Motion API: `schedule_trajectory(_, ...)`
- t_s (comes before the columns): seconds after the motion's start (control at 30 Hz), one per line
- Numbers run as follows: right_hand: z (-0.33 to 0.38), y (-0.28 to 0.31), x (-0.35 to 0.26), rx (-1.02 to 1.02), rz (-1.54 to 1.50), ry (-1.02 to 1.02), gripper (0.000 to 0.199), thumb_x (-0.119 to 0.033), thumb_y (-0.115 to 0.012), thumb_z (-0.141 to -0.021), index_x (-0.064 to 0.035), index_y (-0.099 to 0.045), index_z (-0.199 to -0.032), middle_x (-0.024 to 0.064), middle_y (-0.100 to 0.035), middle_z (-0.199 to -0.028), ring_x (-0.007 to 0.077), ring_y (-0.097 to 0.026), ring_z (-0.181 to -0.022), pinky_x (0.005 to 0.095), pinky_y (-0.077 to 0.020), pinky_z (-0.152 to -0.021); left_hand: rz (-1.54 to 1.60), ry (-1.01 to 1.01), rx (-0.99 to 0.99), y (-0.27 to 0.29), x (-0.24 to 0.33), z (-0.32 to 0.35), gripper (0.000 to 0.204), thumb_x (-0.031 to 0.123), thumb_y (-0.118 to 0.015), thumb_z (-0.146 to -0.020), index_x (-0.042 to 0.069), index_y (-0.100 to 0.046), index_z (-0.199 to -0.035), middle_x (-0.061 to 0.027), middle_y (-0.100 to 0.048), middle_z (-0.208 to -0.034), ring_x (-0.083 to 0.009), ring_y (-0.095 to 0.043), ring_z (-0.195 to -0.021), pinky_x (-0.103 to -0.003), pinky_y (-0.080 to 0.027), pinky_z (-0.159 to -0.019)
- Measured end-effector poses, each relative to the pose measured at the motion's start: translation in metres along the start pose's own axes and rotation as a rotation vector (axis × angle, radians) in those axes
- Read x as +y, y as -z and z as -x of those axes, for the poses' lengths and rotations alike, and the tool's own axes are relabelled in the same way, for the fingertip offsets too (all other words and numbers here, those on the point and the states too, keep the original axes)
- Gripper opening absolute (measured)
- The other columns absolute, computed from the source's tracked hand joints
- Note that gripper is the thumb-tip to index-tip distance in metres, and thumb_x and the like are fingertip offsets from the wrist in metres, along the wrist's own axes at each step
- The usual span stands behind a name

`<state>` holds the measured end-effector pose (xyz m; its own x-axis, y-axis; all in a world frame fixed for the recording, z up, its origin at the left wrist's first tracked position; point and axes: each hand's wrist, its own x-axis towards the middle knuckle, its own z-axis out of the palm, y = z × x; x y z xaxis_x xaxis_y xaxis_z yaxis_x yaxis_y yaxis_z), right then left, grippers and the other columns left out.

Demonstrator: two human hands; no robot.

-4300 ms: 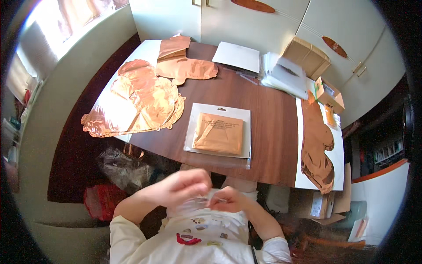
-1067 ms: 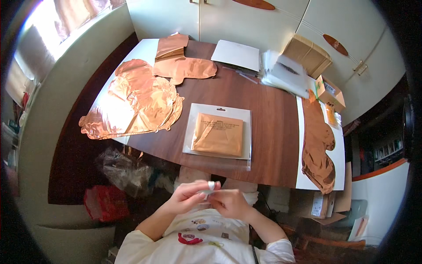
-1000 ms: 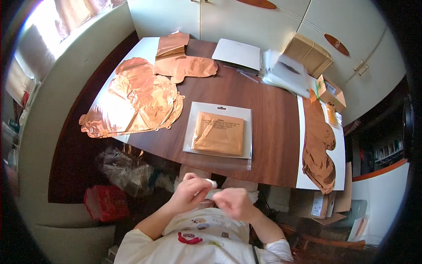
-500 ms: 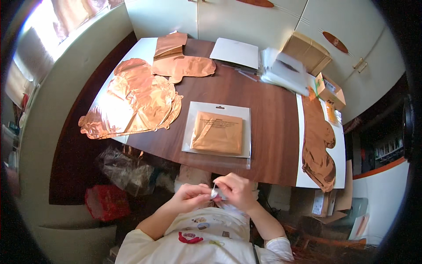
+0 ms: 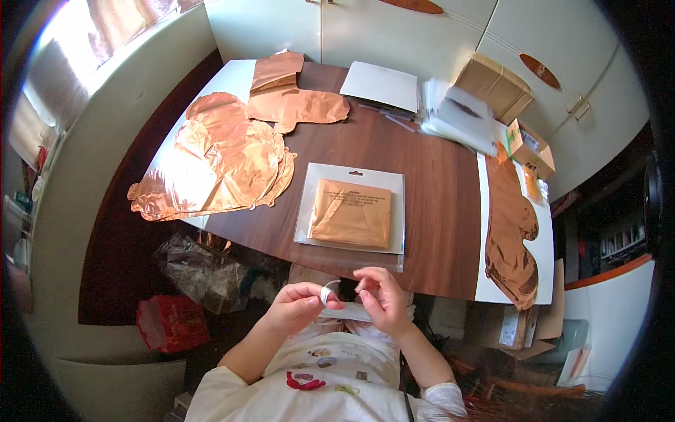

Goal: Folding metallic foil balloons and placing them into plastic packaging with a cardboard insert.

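Observation:
Over my lap, just below the table's near edge, my left hand point(image 5: 294, 309) has its fingers drawn together, thumb against index finger. A narrow white strip point(image 5: 325, 294) loops around the index fingertip, and a thin loose end sticks up from it. I cannot make out the strip's exact kind. Beside it on the right, my right hand point(image 5: 385, 304) is empty, with thumb and fingers apart. In front of both hands lies a clear hanging pouch point(image 5: 302, 228) with a folded copper-coloured foil piece point(image 5: 351, 218) inside, flat on the table.
Copper foil balloons point(image 5: 225, 158) lie spread at the left, another folded foil shape point(image 5: 299, 107) behind them. A long foil balloon point(image 5: 508, 225) rests on a white sheet at the right. Clear bags point(image 5: 457, 119), white card point(image 5: 380, 86) and cardboard boxes point(image 5: 496, 88) stand toward the back.
My right hand has let go of the white strip and moved slightly right, its fingers opening. My left hand has turned a little and keeps the strip at its index finger.

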<state>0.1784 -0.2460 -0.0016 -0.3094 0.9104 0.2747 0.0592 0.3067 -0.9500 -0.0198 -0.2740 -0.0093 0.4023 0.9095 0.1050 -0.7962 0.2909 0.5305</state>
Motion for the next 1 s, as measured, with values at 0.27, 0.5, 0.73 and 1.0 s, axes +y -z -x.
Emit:
schedule_trajectory(0.27, -0.014, -0.010, -0.011, -0.163, 0.057, -0.014, 0.021, -0.010, -0.062, -0.084, -0.0051, -0.061, -0.104, 0.0066, -0.063, -0.095, 0.0122, -0.059, -0.078, 0.0250, -0.0478, -0.067, -0.037, 0.048, -0.004, -0.002, 0.003, 0.002, 0.022, 0.009, -0.055, -0.087, -0.004, -0.058, -0.105, -0.0156, -0.063, -0.101, -0.0284, -0.058, -0.102, -0.043, -0.041, -0.094)
schedule_trajectory(0.5, -0.011, -0.018, -0.011, -0.120, 0.073, -0.055, 0.008, -0.010, -0.065, -0.082, -0.0037, -0.063, -0.086, 0.0060, -0.062, -0.078, 0.0144, -0.061, -0.071, 0.0255, -0.0481, -0.064, -0.156, -0.008, 0.015, 0.005, -0.001, 0.005, 0.024, 0.006, -0.053, -0.087, -0.004, -0.057, -0.109, -0.0158, -0.061, -0.108, -0.0240, -0.055, -0.108, -0.039, -0.035, -0.099)
schedule_trajectory(0.73, -0.003, -0.030, -0.006, -0.005, -0.063, -0.062, 0.009, -0.001, -0.063, -0.081, -0.0007, -0.063, -0.090, 0.0049, -0.063, -0.081, 0.0130, -0.061, -0.076, 0.0249, -0.0492, -0.068, -0.322, -0.221, -0.006, 0.010, -0.013, -0.001, 0.030, 0.003, -0.047, -0.090, -0.005, -0.052, -0.118, -0.0140, -0.056, -0.119, -0.0196, -0.050, -0.114, -0.036, -0.034, -0.101)
schedule_trajectory(1.0, 0.003, -0.023, 0.012, 0.002, -0.094, -0.142, 0.016, -0.004, -0.068, -0.077, -0.0026, -0.065, -0.093, 0.0082, -0.067, -0.085, 0.0128, -0.064, -0.075, 0.0265, -0.0507, -0.066, -0.472, -0.226, -0.025, 0.023, -0.029, 0.000, 0.037, -0.011, -0.042, -0.087, -0.003, -0.049, -0.122, -0.0123, -0.052, -0.125, -0.0176, -0.050, -0.114, -0.032, -0.038, -0.098)
